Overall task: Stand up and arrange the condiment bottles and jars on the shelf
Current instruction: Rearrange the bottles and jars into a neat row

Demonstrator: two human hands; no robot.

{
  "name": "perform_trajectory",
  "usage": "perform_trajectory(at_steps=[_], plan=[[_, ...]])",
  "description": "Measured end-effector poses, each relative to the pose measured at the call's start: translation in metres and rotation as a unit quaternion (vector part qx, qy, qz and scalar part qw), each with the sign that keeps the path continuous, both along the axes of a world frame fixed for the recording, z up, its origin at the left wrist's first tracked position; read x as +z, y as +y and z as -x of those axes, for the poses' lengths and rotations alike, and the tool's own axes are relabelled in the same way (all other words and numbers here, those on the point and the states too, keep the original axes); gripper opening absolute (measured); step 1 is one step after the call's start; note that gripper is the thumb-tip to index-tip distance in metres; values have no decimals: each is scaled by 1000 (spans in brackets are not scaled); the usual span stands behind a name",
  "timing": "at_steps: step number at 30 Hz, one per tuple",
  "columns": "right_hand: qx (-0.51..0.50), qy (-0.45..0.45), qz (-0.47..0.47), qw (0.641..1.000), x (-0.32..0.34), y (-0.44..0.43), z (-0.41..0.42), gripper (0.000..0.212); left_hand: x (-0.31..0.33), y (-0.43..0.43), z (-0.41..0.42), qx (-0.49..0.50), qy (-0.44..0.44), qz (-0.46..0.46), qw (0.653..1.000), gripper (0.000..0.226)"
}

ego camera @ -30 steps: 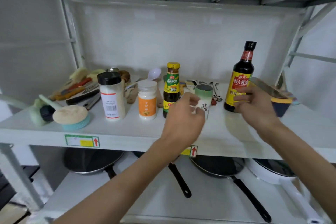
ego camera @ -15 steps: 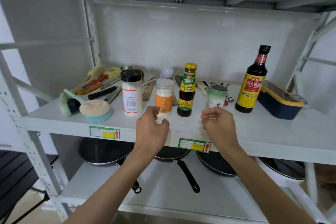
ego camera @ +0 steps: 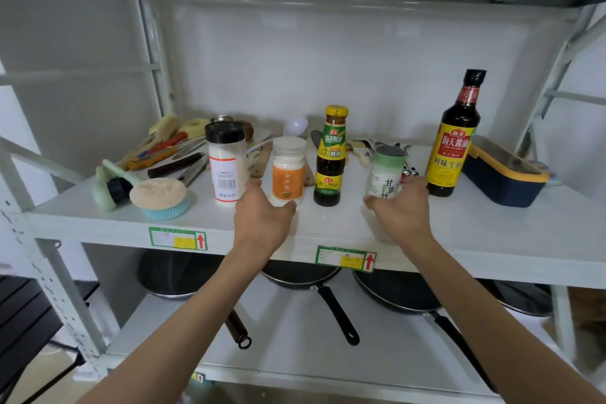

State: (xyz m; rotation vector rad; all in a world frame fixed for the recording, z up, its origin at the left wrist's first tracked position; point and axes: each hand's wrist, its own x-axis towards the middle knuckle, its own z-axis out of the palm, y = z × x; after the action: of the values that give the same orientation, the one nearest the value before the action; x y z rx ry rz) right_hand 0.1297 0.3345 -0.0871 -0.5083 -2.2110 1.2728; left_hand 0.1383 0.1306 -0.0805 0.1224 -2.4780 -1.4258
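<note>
All five condiment containers stand upright in a loose row on the white metal shelf [ego camera: 492,233], near its front edge. From left to right you have the black-capped shaker [ego camera: 226,162] with a white label, the orange-labelled jar [ego camera: 288,170] with a white lid, the yellow-capped sauce bottle [ego camera: 331,156], the green-lidded jar [ego camera: 387,170], and, well apart at the right, the tall soy sauce bottle [ego camera: 455,134]. Your left hand [ego camera: 262,223] is at the foot of the orange-labelled jar, fingers loosely curled with thumb and forefinger on either side of its base; whether you actually grip it cannot be told. Your right hand [ego camera: 401,210] is cupped against the lower part of the green-lidded jar, its fingers hidden behind the jar, so a firm hold cannot be confirmed either. Behind the row lies a clutter of kitchen utensils [ego camera: 170,154], with a dish brush [ego camera: 113,184] and a round scrubber [ego camera: 159,197] at the far left. A navy box with a yellow rim [ego camera: 505,174] sits just right of the soy sauce bottle. Dark frying pans [ego camera: 308,275] rest on the lower shelf.
</note>
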Motion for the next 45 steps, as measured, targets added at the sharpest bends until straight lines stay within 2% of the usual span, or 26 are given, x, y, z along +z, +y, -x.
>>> perform_trajectory(at_steps=[4, 11, 19, 22, 24, 26, 28, 29, 31, 33, 35, 39, 42, 45], plan=[[16, 10, -21, 1000, -4, 0, 16, 85, -2, 4, 9, 6, -7, 5, 1000, 72], [4, 35, -44, 998, -5, 20, 17, 59, -8, 4, 20, 9, -19, 22, 1000, 72], [-30, 63, -66, 995, -3, 56, -7, 52, -14, 2, 20, 6, -17, 22, 1000, 67], [-29, 57, -60, 996, 0, 65, -15, 56, -15, 2, 21, 7, -15, 24, 1000, 68], [-29, 41, -46, 998, 2, 64, -16, 66, -15, 2, 23, 7, -12, 21, 1000, 68], [-78, 49, -56, 994, 3, 55, -16, 84, -13, 3, 25, 6, -12, 17, 1000, 66], [-128, 85, -106, 982, 1, 34, -18, 90, -11, 4, 28, 5, -8, 16, 1000, 65], [-116, 107, -131, 979, 0, 21, -19, 86, -10, 5, 29, 3, -6, 17, 1000, 64], [-17, 120, -163, 979, -2, -3, -16, 72, -10, 7, 33, -7, 1, 19, 1000, 66], [101, 79, -140, 982, 1, -21, -7, 62, -10, 9, 37, -12, 6, 18, 1000, 69], [163, 34, -102, 981, 6, -33, 5, 65, -10, 11, 41, -12, 15, 16, 1000, 67], [219, 4, -39, 975, 3, -48, 25, 74, -14, 13, 45, -7, 37, 9, 999, 59], [228, 11, 11, 974, -2, -47, 36, 60, -19, 12, 49, -1, 46, 14, 999, 52], [208, 25, 17, 978, -3, -41, 42, 48, -22, 13, 54, 4, 41, 7, 999, 49]])
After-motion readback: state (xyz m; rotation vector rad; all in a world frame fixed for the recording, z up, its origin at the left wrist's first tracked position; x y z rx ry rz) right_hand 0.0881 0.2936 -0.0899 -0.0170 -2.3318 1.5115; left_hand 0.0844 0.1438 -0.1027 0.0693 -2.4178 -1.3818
